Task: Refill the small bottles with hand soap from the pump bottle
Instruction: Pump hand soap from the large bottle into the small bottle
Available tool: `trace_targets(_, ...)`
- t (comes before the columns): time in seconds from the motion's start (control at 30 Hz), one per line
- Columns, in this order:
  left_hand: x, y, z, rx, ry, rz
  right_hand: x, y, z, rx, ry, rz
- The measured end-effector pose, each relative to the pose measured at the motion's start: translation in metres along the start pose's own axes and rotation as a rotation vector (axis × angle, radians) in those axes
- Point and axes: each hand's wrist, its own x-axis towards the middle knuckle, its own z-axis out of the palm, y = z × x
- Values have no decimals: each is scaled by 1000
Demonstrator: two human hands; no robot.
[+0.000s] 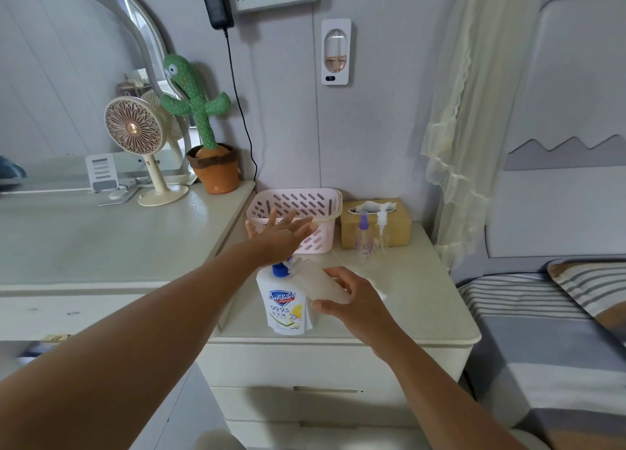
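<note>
The left hand [279, 234] is spread wide and flat, palm down, pressing on the blue pump head [280, 269] of the pump bottle [284, 305], which stands at the near edge of the table [423, 314]. To do this well, the push should go straight down so the bottle does not tip. Just to its right, the right hand [355, 300] is closed around a small translucent bottle [321, 282], tilted with its mouth at the spout; keeping the mouth under the nozzle avoids spills. Farther right, two small bottles [372, 234] wait upright before the tissue box [376, 224].
</note>
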Motion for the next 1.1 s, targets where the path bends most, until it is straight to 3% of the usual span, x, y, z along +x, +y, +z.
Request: trace_targets(1.1,1,-2,1,13,19,1,1,-1,-1,-36,5,-29)
